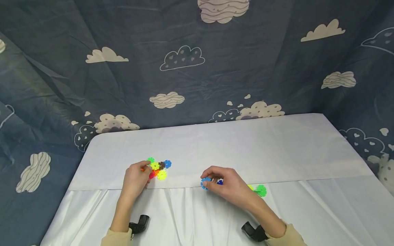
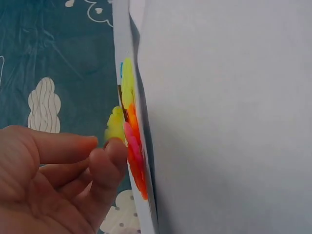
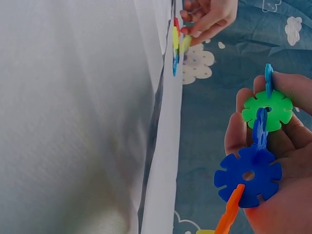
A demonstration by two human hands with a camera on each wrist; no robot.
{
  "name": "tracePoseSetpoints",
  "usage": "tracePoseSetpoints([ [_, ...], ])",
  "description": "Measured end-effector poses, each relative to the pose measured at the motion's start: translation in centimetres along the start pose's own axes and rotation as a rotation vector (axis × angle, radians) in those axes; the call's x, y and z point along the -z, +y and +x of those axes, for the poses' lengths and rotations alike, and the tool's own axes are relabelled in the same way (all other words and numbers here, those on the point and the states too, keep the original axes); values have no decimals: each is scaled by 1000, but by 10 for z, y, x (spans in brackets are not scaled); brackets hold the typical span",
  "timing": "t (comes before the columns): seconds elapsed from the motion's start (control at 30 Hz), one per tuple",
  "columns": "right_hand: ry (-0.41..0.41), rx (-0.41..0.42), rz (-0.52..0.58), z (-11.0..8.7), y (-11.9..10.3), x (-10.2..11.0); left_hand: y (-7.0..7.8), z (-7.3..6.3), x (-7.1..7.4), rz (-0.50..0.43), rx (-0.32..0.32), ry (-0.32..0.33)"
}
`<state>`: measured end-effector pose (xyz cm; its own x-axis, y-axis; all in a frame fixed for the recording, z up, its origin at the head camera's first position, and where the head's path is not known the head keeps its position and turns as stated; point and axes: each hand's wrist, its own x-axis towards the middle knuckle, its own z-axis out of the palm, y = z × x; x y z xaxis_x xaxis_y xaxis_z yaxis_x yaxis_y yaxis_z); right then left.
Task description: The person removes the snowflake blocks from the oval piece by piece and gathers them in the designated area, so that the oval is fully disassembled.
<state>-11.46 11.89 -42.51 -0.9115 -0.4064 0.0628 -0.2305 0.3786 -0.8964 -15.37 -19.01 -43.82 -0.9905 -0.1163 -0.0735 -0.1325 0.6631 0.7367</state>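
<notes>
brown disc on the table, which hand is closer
Left. The left hand is close by, left of the brown disc; the right hand is farther off to its right.

Linked discs (image 3: 260,139) are blue, green and orange, the backdrop (image 1: 197,85) cloud-printed navy.

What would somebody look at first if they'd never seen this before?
Probably the bright chain of notched discs in the right hand, with blue, green and orange pieces joined together. Next might come the colourful little heap of discs on the white table, beside the left hand. Behind it all hangs a big dark blue cloth covered in pale clouds.
</notes>
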Motion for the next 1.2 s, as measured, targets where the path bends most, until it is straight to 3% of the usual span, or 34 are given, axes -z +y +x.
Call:
tracePoseSetpoints([
  [0.2, 4, 21, -14, 0, 0, 1, 7, -1, -2, 124, -90, 54],
  [0.33, 9, 32, -21, 1, 1, 1, 23, -11, -6, 110, -184, 39],
  [0.43, 19, 38, -27, 1, 1, 1, 40, -21, -13, 48, -235, -23],
  [0.57, 31, 46, -30, 2, 2, 1, 57, -34, -28, -9, -288, -156],
  [0.73, 25, 53, -23, 2, 2, 1, 67, -45, -46, -59, -363, -312],
  [0.83, 29, 51, -17, 2, 2, 1, 71, -51, -54, -129, -373, -364],
  [0.93, 42, 59, -15, 2, 3, 1, 75, -56, -62, -177, -382, -353],
  [1.07, 55, 76, -29, 2, 2, 0, 78, -61, -71, -172, -390, -294],
  [1.2, 62, 85, -52, 1, 2, -2, 78, -61, -74, -154, -375, -313],
])
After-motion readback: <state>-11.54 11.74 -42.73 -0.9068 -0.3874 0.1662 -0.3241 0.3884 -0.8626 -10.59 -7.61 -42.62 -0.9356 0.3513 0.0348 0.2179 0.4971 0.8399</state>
